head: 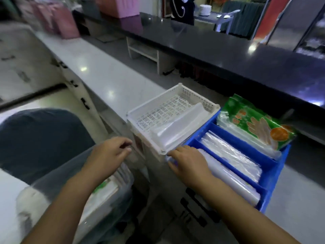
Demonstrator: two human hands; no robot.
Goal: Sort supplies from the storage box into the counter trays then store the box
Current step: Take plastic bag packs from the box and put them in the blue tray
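Note:
A white perforated tray point(140, 111) sits on the counter edge with a roll of clear plastic bags point(175, 127) inside. To its right stands a blue divided tray point(274, 176) holding stacks of clear bags point(230, 155) and a green pack of disposable gloves point(260, 124). My right hand point(188, 162) lies flat on the nearest stack of clear bags point(233, 182), at the blue tray's front corner. My left hand point(107, 155) hovers with loosely curled fingers, holding nothing, above a translucent storage box point(105, 194) at lower left that contains white packs.
A white counter point(98, 71) runs away to the upper left. A dark raised counter point(228, 50) runs behind the trays. Pink bags point(65, 23) stand at the far end. Cabinet doors with black handles point(197, 205) are below the trays.

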